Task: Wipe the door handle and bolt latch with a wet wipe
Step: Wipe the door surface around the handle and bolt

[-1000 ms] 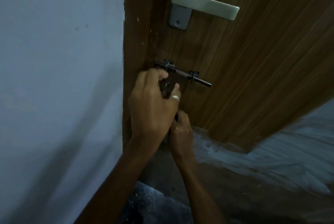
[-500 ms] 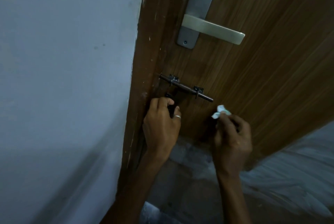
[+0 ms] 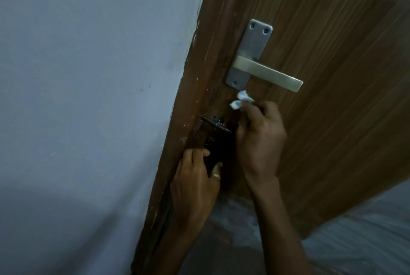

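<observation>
Wipe [image 3: 242, 99] just below door handle [image 3: 268, 73].

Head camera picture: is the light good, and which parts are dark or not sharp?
Head view: dim, bluish light; the door handle catches some light and reads clearly; the bolt latch sits in deep shadow beside the right hand, its details lost; the wet wipe looks soft; wide-angle lens tilts the door edge.

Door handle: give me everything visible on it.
The door handle is a flat, brushed silver-metal lever pointing right, roughly level, on a tall rounded backplate with two screws on top and one below. It is fixed to the brown wood-grain door. Nothing touches it; the wet wipe sits just below.
</observation>
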The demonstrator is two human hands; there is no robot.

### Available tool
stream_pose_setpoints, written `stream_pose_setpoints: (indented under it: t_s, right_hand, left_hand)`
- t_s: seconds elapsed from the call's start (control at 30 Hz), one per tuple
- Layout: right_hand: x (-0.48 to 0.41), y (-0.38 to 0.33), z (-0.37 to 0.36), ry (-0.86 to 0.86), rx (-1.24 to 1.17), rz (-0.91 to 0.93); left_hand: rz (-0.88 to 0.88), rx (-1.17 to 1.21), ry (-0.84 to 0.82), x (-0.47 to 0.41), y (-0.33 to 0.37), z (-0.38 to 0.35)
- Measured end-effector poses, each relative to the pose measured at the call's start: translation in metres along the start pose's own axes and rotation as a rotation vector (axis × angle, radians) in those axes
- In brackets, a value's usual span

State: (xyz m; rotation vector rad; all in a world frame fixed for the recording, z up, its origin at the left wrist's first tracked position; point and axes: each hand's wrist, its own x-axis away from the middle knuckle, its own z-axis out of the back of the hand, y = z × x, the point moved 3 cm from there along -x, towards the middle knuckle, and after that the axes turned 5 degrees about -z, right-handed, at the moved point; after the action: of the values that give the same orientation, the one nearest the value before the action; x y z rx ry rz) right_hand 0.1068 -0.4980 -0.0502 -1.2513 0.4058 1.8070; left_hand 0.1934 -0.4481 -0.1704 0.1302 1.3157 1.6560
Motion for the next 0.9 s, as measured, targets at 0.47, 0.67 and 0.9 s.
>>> stream_pose_setpoints:
  t_s: [0.47, 0.67, 0.9]
  right_hand:
    - [0.007, 0.037, 0.041, 0.085, 0.036, -0.056]
    - [-0.031, 0.071, 0.097, 0.337, 0.086, -0.075]
    - [-0.122, 0.037, 0.107, 0.332, 0.055, 0.063]
  left_hand:
    - [-0.080, 0.102, -0.063, 0.018, 0.025, 0.013]
    - [-0.235, 0.176, 0.000, 0.009, 0.054, 0.019]
    - [-0.296, 0.187, 0.020, 0.002, 0.070, 0.033]
